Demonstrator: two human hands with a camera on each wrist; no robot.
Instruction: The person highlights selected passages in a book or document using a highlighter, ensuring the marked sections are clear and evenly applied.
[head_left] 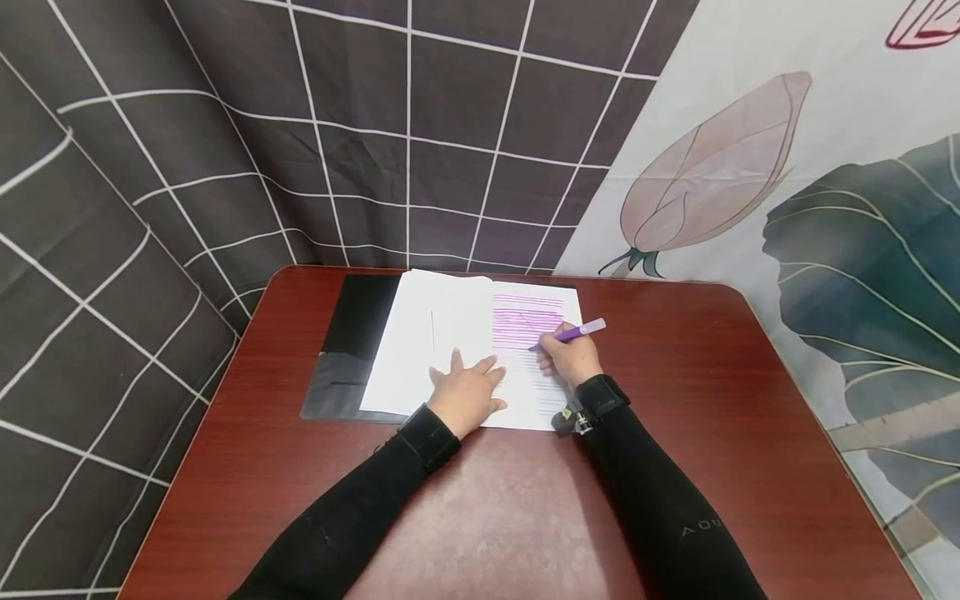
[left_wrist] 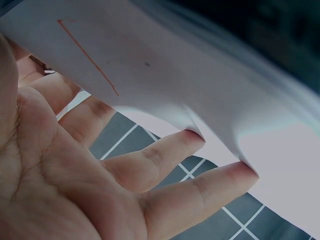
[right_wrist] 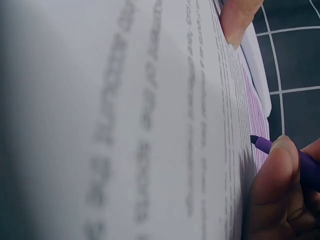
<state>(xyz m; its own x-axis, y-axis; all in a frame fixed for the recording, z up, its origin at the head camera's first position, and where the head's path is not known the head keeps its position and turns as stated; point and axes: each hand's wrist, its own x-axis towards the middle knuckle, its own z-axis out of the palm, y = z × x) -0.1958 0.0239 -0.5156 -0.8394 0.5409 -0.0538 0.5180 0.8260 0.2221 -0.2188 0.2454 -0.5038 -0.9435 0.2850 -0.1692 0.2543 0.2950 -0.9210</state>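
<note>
Your right hand (head_left: 572, 360) grips the purple marker (head_left: 572, 334), tip on the printed sheet (head_left: 525, 375) at frame centre. Your left hand (head_left: 467, 392) presses it flat, fingers spread. Upper lines are highlighted; I judge the lower lines remain.

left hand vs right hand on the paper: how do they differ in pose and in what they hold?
The left hand lies flat with fingers spread, pressing on the printed sheet; the right hand is curled round a purple marker.
The left hand holds nothing; the right holds the marker's tip to the page, at the lower edge of the purple-lined text.
The left sits near the sheet's lower middle; the right is further up and to the right.
Both rest on the same page, in black sleeves.
</note>
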